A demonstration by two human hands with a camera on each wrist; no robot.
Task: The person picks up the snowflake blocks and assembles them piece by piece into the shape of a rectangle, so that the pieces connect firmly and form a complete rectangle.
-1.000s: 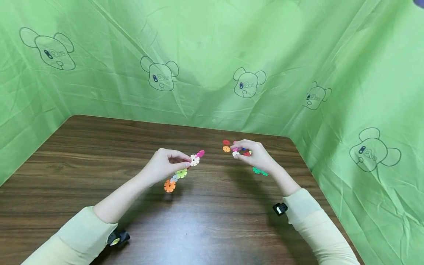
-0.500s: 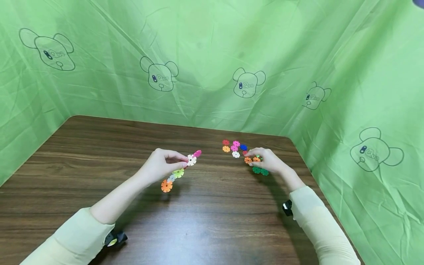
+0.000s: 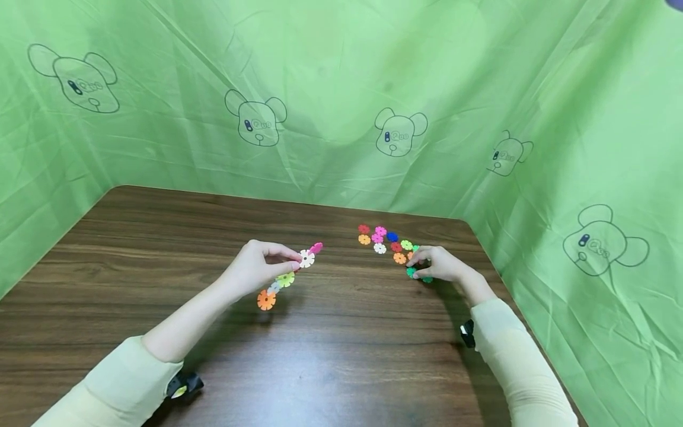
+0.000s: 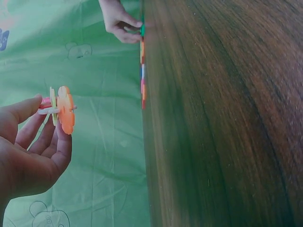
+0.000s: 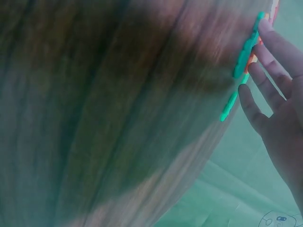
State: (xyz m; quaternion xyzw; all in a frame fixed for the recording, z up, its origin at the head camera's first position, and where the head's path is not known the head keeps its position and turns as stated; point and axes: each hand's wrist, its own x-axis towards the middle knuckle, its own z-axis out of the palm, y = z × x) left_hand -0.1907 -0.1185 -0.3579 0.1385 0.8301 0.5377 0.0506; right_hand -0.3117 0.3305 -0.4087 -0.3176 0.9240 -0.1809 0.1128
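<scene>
My left hand [image 3: 256,270] pinches a chain of flower-shaped plastic discs above the table, thumb and fingers at its white disc [image 3: 306,258]. A pink disc [image 3: 317,247] joins above it; lime [image 3: 286,279], pale blue [image 3: 274,288] and orange [image 3: 267,300] discs hang below. In the left wrist view the orange disc [image 4: 66,109] faces outward from the fingers. My right hand [image 3: 441,264] is low at the right, thumb and forefinger at the edges of a green disc [image 3: 411,272]. A second green disc [image 3: 427,279] lies beneath that hand, partly covered.
Several loose discs lie at the back right, among them a blue one [image 3: 392,236], a white one [image 3: 380,248] and an orange one [image 3: 399,258]. Green cloth [image 3: 331,107] with bear outlines walls the brown wooden table [image 3: 331,356].
My right hand has moved right and nearer, from the pink and white discs past the orange ones to the green discs. My left hand has drifted slightly left with the chain.
</scene>
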